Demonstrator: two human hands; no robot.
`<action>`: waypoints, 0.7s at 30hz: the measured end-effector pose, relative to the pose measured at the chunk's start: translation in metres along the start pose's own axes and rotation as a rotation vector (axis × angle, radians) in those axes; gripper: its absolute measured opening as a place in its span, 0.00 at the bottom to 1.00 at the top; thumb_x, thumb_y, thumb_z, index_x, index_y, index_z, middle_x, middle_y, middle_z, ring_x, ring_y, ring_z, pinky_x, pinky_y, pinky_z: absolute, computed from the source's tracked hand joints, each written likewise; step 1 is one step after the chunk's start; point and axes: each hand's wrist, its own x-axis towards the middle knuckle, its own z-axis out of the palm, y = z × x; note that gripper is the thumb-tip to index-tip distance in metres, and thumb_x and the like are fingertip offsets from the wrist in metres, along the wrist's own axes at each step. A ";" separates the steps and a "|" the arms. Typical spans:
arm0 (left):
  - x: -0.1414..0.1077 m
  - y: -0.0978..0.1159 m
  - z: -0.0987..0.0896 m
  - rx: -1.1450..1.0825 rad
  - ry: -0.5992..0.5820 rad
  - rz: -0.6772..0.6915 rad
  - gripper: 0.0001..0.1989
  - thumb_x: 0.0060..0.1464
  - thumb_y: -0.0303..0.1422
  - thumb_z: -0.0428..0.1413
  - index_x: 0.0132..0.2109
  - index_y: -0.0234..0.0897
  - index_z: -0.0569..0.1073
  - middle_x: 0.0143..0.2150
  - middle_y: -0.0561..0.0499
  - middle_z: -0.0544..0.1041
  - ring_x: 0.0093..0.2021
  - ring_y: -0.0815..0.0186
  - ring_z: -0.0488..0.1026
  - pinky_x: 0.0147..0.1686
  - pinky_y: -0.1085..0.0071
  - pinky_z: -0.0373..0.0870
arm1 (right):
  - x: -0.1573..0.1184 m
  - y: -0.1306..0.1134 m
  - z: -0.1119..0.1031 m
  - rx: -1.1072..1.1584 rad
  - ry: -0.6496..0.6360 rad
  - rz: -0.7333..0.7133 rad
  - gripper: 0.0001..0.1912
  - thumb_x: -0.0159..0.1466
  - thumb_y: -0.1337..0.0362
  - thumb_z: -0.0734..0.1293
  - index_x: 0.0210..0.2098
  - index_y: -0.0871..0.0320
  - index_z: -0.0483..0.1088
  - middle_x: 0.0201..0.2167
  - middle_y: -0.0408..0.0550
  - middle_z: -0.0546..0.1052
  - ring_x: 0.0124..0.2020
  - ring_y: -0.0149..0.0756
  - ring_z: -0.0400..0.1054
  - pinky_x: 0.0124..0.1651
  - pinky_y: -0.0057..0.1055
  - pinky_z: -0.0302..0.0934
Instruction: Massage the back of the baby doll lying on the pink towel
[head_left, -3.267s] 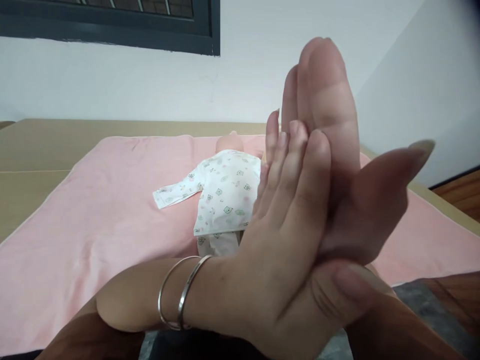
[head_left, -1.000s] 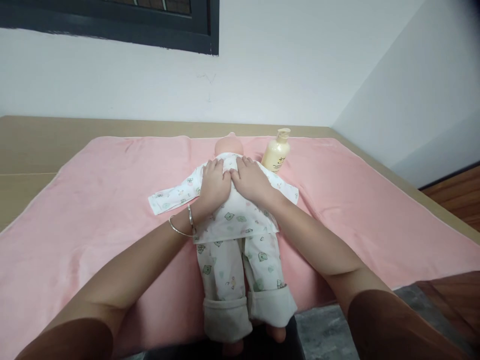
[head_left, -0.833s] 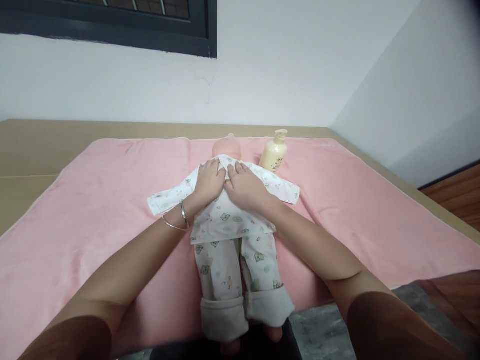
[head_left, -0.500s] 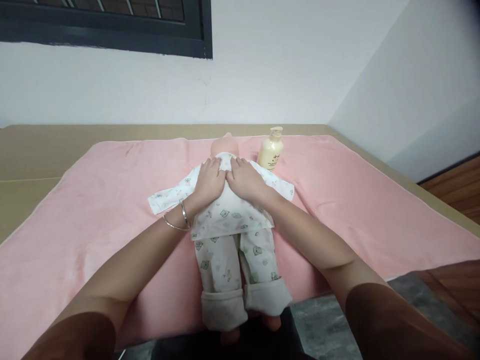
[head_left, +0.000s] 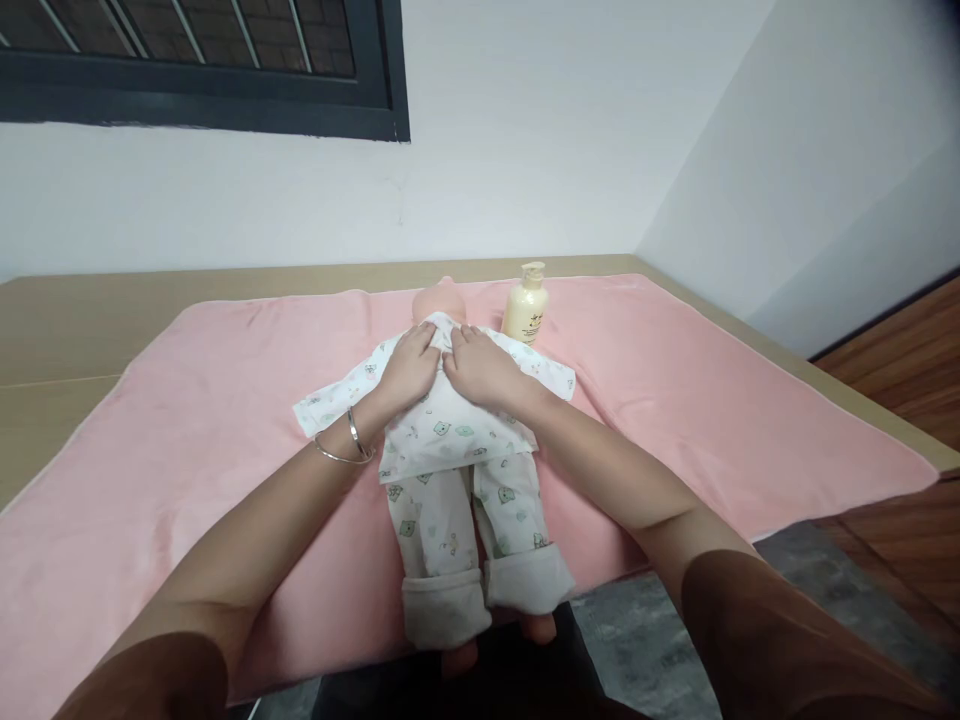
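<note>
A baby doll (head_left: 442, 300) lies stretched out with its head toward the wall and its feet toward me. It wears a white printed top (head_left: 457, 440) and matching trousers (head_left: 435, 525) with rolled cuffs. My left hand (head_left: 409, 368), a silver bangle on its wrist, rests flat on the upper part of the top. Beside it my right hand (head_left: 480, 368) lies flat on the same cloth, thumbs close together. Both hands are open and hold nothing. The cloth under my palms is hidden.
A cream pump bottle (head_left: 526, 308) stands just right of the doll's head. Beneath everything is a pink blanket (head_left: 697, 400) over a wooden surface (head_left: 60, 420). The wall and a dark window frame (head_left: 225, 110) rise behind. Wooden panels (head_left: 900, 350) are at the right.
The camera view has shifted slightly, so the whole scene sits a little lower and left. My hands stay flat on the doll's top, in nearly the same place.
</note>
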 end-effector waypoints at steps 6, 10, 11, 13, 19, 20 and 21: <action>-0.007 0.006 0.002 0.104 -0.031 -0.081 0.28 0.65 0.29 0.40 0.68 0.22 0.63 0.71 0.34 0.61 0.73 0.51 0.55 0.72 0.51 0.50 | 0.002 0.003 -0.004 0.072 0.001 -0.020 0.26 0.71 0.64 0.50 0.60 0.73 0.65 0.64 0.68 0.65 0.66 0.53 0.60 0.66 0.45 0.55; -0.016 0.017 0.004 0.130 -0.034 -0.048 0.29 0.64 0.29 0.43 0.68 0.21 0.62 0.72 0.33 0.59 0.74 0.50 0.52 0.73 0.53 0.48 | 0.020 0.016 0.009 0.072 0.110 -0.039 0.25 0.70 0.67 0.50 0.58 0.74 0.66 0.62 0.67 0.68 0.65 0.49 0.60 0.69 0.41 0.51; -0.015 0.015 0.004 0.114 -0.031 -0.047 0.29 0.64 0.29 0.43 0.68 0.22 0.62 0.72 0.34 0.59 0.74 0.50 0.52 0.73 0.52 0.48 | 0.020 0.015 0.011 0.063 0.111 -0.042 0.25 0.70 0.67 0.49 0.59 0.74 0.65 0.62 0.67 0.67 0.65 0.49 0.60 0.69 0.42 0.51; -0.011 0.009 0.004 0.064 -0.022 -0.062 0.29 0.63 0.30 0.42 0.68 0.23 0.64 0.71 0.36 0.60 0.73 0.51 0.55 0.73 0.52 0.50 | 0.013 0.010 0.012 0.027 0.086 -0.057 0.28 0.70 0.66 0.50 0.63 0.76 0.61 0.65 0.69 0.64 0.68 0.53 0.57 0.70 0.45 0.50; -0.002 -0.009 0.010 -0.020 0.056 -0.118 0.28 0.63 0.32 0.42 0.67 0.26 0.66 0.70 0.39 0.64 0.71 0.55 0.58 0.73 0.56 0.50 | 0.003 0.005 0.007 0.047 0.067 -0.094 0.30 0.69 0.64 0.52 0.65 0.75 0.60 0.67 0.69 0.62 0.68 0.54 0.56 0.70 0.46 0.50; -0.002 -0.009 0.012 -0.018 0.067 -0.108 0.28 0.63 0.33 0.42 0.67 0.26 0.66 0.70 0.39 0.64 0.71 0.55 0.58 0.73 0.56 0.49 | 0.007 0.010 0.008 0.085 0.080 -0.082 0.29 0.69 0.63 0.52 0.64 0.74 0.61 0.66 0.67 0.63 0.68 0.52 0.56 0.70 0.45 0.50; -0.003 -0.010 0.013 -0.015 0.076 -0.099 0.28 0.64 0.33 0.42 0.66 0.26 0.66 0.70 0.40 0.64 0.71 0.55 0.57 0.73 0.56 0.49 | 0.012 0.014 0.009 0.119 0.091 -0.070 0.29 0.69 0.63 0.52 0.64 0.74 0.61 0.67 0.66 0.63 0.68 0.51 0.56 0.70 0.44 0.50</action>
